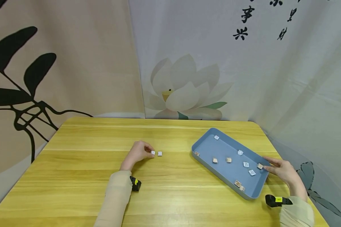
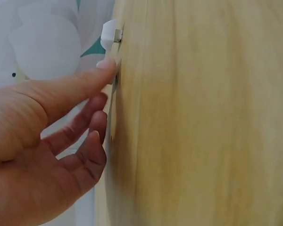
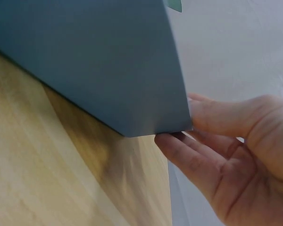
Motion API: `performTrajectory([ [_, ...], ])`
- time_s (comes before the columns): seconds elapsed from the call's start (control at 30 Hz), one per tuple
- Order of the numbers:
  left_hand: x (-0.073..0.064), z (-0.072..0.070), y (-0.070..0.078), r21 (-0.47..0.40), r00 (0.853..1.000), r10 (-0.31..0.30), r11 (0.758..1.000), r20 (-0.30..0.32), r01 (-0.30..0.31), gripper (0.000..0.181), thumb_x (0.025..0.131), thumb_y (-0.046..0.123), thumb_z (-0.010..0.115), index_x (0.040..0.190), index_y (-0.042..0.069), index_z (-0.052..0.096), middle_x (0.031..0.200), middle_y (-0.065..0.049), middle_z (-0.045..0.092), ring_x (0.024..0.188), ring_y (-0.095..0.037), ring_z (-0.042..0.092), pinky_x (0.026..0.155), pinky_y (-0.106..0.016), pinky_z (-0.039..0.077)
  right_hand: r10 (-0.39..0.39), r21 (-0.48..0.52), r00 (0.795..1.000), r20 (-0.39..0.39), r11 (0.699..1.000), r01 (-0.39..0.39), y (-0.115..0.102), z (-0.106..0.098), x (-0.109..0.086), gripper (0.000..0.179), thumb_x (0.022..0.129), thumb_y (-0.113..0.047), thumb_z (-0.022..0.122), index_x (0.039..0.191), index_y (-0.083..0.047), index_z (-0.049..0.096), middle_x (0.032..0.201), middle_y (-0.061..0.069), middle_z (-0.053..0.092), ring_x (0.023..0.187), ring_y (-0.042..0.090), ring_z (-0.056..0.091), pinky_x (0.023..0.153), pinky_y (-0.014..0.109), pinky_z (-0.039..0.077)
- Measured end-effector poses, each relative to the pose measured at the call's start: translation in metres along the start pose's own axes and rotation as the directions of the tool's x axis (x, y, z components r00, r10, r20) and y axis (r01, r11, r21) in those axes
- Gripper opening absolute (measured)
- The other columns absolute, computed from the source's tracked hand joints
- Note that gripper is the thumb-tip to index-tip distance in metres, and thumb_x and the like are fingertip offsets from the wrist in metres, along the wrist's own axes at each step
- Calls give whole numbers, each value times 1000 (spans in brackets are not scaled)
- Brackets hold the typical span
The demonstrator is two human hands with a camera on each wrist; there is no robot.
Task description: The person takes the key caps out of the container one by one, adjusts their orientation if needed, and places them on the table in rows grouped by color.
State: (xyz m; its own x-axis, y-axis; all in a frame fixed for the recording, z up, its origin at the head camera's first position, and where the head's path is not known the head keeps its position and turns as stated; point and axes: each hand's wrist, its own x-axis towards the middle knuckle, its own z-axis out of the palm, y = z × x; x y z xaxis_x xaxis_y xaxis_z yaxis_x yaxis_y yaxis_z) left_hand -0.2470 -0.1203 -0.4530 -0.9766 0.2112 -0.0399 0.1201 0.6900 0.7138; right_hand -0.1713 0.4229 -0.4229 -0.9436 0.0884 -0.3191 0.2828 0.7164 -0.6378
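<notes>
At the left-centre of the table, my left hand (image 1: 140,151) pinches a small white keycap (image 1: 152,153) close over the wood. Just to its right stands a second white keycap (image 1: 159,154), also visible as a white keycap (image 2: 109,35) beyond the thumb in the left wrist view. There the thumb hides most of the held one. On the right, my right hand (image 1: 281,170) grips the end of a blue tray (image 1: 230,182). In the right wrist view its thumb lies at the tray's rim, fingers along the lower edge. A beige keycap (image 1: 260,166) sits inside by the thumb.
Several white and beige keycaps lie scattered in the tray, among them a white keycap (image 1: 216,137) at the far end and a brown-marked keycap (image 1: 237,183) by the near wall. A printed curtain (image 1: 187,47) hangs behind the wooden table (image 1: 173,201).
</notes>
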Motion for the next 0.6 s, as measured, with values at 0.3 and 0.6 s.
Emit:
performTrajectory([
  [0.3, 1, -2, -1, 24, 1000, 2, 1000, 1, -2, 22, 73, 9, 80, 94, 4, 74, 86, -7, 70, 79, -15, 59, 72, -27, 49, -7, -5, 1000, -4, 1000, 7, 0, 0, -1, 70, 92, -30, 63, 145, 2, 30, 147, 36, 23, 133, 57, 21, 103, 67, 29],
  [0.6, -1, -1, 23, 18, 998, 56, 998, -26, -55, 31, 83, 11, 72, 112, 3, 67, 109, -14, 68, 103, -28, 62, 91, -42, 51, -6, -10, 1000, -4, 1000, 6, 0, 0, -1, 69, 93, -31, 61, 146, 1, 30, 148, 35, 22, 134, 57, 19, 103, 68, 28],
])
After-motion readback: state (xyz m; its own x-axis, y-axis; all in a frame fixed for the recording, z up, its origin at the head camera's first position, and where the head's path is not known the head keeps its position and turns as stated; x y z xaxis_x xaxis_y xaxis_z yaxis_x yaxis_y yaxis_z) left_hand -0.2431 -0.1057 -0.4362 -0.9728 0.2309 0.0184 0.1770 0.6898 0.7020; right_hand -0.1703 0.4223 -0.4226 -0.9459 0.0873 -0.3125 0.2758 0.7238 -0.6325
